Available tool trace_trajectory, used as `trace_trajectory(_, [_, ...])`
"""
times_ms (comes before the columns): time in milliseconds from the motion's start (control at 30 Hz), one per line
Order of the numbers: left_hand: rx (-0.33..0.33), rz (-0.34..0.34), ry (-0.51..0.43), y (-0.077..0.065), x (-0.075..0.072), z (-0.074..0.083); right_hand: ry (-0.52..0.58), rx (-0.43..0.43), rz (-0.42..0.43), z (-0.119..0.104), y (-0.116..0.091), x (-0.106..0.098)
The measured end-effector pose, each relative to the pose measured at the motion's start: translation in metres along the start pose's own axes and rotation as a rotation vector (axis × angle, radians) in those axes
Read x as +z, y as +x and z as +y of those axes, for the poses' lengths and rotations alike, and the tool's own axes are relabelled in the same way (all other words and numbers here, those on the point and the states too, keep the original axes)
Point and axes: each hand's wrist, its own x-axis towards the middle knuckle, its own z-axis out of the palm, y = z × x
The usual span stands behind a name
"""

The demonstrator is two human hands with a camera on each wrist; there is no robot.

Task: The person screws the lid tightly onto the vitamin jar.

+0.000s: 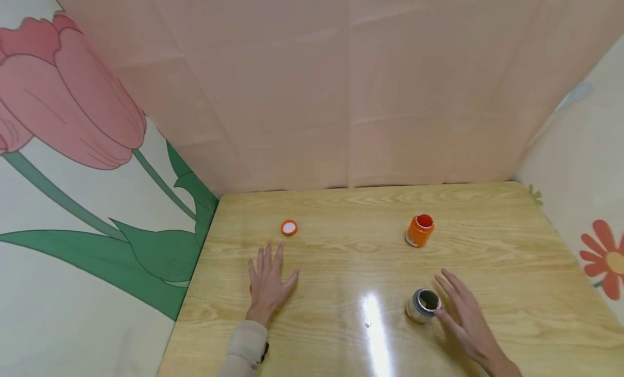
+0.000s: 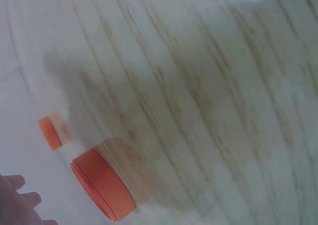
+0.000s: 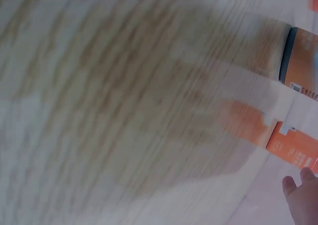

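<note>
My left hand (image 1: 269,287) is over the left part of the table, palm down with fingers spread, holding nothing. Mostly hidden beside it is an orange lid (image 1: 251,289), which shows large in the left wrist view as an orange ring-shaped lid (image 2: 103,185). Beyond the fingertips lies another orange lid (image 1: 289,228) with a white inside. On the right, an uncapped jar with a dark rim (image 1: 420,306) stands upright. My right hand (image 1: 465,323) is beside it, fingers extended, thumb near its rim; whether they touch, I cannot tell. Farther back stands an uncapped orange jar (image 1: 419,231).
The wood-grain table (image 1: 341,247) meets a pinkish covered wall (image 1: 292,122) at its back edge. White side walls carry a painted tulip (image 1: 92,95) on the left and a red flower (image 1: 606,258) on the right. Glare streaks the table's front middle.
</note>
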Motion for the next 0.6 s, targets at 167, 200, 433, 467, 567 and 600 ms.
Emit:
trace_trajectory(167, [-0.008, -0.005, -0.005, -0.002, 0.0, -0.001, 0.023, -0.025, -0.009, -0.001, 0.002, 0.003])
trace_trajectory(200, [-0.011, -0.007, -0.004, -0.002, 0.0, -0.001, 0.03, -0.019, -0.016, -0.001, 0.002, 0.004])
trace_trajectory(433, [-0.046, -0.036, -0.009, -0.004, -0.001, -0.002, 0.072, 0.1, -0.065, -0.008, 0.003, 0.008])
trace_trajectory(467, [-0.051, -0.04, -0.01, -0.004, -0.001, -0.002, 0.073, 0.106, -0.064, -0.009, 0.003, 0.009])
trace_trajectory(567, [-0.064, -0.052, -0.024, -0.005, -0.002, -0.003, 0.084, 0.115, -0.059, -0.013, 0.004, 0.011])
trace_trajectory(600, [-0.065, -0.053, -0.027, -0.006, -0.003, -0.003, 0.089, 0.121, -0.054, -0.016, 0.005, 0.012])
